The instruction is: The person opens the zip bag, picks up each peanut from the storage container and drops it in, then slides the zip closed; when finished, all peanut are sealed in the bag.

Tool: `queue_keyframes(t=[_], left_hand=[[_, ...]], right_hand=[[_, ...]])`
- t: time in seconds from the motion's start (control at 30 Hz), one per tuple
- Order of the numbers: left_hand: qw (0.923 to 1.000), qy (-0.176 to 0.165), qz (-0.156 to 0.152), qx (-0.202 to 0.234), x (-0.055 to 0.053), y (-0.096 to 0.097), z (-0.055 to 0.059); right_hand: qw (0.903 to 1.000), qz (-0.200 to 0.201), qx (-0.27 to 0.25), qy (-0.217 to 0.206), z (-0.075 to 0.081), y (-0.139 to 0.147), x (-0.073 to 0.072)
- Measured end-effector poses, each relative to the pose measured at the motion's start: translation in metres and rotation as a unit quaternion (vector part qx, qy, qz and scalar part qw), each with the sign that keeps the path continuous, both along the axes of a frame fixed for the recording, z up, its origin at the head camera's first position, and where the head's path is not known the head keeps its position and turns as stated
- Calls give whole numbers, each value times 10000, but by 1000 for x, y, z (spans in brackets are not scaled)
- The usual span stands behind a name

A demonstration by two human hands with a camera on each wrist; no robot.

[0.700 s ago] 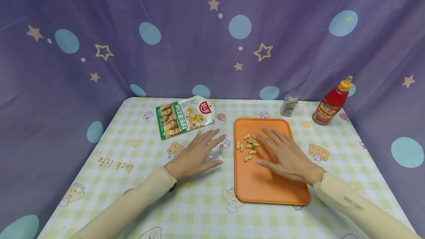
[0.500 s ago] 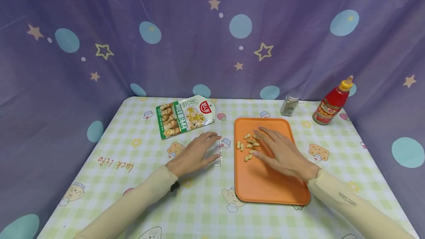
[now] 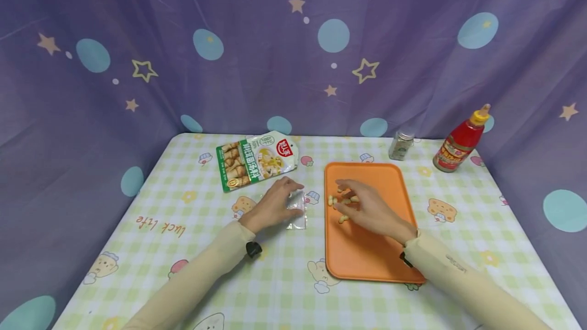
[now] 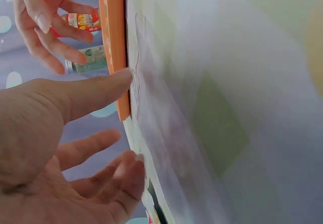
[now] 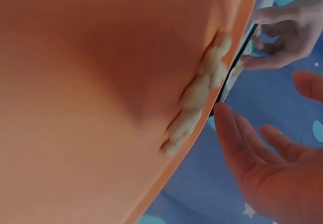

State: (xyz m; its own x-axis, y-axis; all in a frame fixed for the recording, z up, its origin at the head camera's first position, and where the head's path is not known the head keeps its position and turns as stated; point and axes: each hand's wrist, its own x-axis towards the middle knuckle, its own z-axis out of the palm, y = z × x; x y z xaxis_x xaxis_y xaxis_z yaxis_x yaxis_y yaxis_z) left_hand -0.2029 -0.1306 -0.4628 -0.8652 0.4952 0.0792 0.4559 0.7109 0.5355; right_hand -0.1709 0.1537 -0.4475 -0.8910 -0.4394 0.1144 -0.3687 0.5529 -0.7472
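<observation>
Several unshelled peanuts lie on the left part of an orange tray, partly hidden by my right hand. That hand hovers over them with thumb and fingers apart, holding nothing. In the right wrist view, the peanuts lie in a cluster near the tray's rim, apart from the fingers. Left of the tray, a clear plastic bag lies flat on the cloth. My left hand is over the bag, thumb and fingers spread apart; whether its thumb touches the plastic, I cannot tell.
A green and white food pouch lies behind my left hand. At the back right stand a small spice jar and a red sauce bottle with a yellow cap. A checked cloth covers the table; a purple curtain hangs behind.
My right hand has moved left over the peanuts, its fingers bending more. The left hand's fingers have drawn closer together, and more of the plastic bag shows. Tray and peanuts stay put.
</observation>
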Motion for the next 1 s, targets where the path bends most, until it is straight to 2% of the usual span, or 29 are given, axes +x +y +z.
queue_keyframes(t=[0.2, 0.5, 0.7, 1.0], left_hand=[[9986, -407, 165, -301, 0, 2, -3], [9969, -659, 204, -386, -5, 3, -5], [9985, -418, 315, -176, -6, 2, -7], [9976, -207, 316, 577, -6, 0, -13]], right_hand=[[9991, -3, -306, -299, -5, -19, -2], [9951, -93, -424, -892, -5, -44, -2], [9893, -35, -675, -1292, -6, -61, -3], [9906, -329, -374, -1277, -16, -77, -8]])
